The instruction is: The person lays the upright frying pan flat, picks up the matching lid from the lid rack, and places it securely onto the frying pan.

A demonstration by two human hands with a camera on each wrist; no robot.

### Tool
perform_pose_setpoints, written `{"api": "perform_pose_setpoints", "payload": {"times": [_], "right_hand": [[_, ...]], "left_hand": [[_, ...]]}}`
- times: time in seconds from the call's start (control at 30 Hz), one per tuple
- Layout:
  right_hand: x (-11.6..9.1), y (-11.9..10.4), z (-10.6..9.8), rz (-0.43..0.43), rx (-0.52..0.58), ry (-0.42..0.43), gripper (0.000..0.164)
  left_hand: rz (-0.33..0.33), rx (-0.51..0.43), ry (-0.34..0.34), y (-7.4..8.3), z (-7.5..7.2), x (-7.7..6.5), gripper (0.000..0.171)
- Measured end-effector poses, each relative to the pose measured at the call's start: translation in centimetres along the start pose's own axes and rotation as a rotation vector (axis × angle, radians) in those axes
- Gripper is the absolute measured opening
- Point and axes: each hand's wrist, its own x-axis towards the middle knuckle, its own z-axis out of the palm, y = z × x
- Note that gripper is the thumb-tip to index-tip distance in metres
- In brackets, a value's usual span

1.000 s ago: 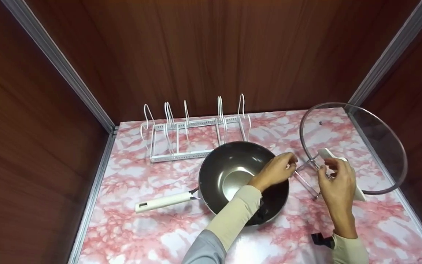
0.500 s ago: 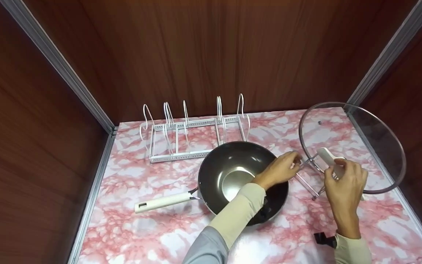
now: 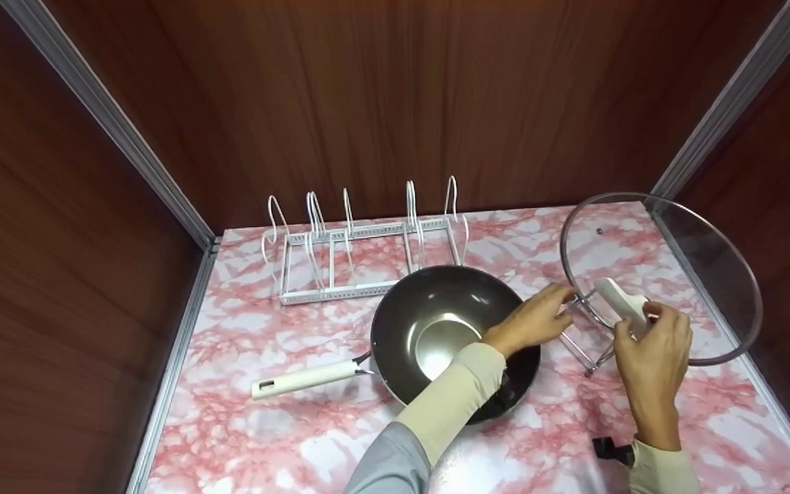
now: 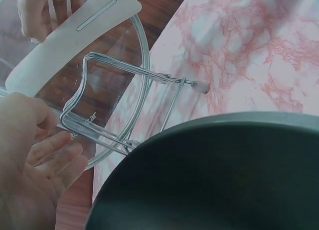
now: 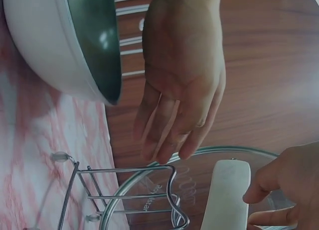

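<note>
Hands 1st: pinching handle [image 3: 620,299] of tilted lid [image 3: 690,267] w/ R hand [image 3: 654,351], at stand [image 4: 119,64] R of wok [image 3: 429,302]; reaching L hand [image 3: 537,317], loosely spread, to stand — can't tell if touching. Prob. adjusting lid — next, likely needing stand steadied.

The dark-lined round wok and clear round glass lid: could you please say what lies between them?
In the head view, parts of the left hand and silvery metal wire stand.

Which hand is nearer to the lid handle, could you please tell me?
Right. The right hand is at the lid handle, touching or nearly touching it; the left hand is farther off, to the handle's left in the head view, by the wire stand.
</note>
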Motion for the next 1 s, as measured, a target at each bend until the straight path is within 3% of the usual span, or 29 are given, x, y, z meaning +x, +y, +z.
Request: {"api": "perform_pose_setpoints", "payload": {"times": [0.4,0.73,1.0], "right_hand": [[0.1,0.4,-0.2,0.064,-0.121,-0.054,0.043],[0.6,2.3,-0.6,0.103,-0.241,-0.221,0.051],[1.2,3.0,-0.7,0.059,-0.268,-0.287,0.052]], "left_hand": [[0.037,0.058,-0.112,1.2,0.4,0.4,0.062],[0.054,0.174,-0.132,1.7,0.6,1.2,0.052],[0.007,0.134,-0.143,1.9,1.0,1.6,0.04]]}}
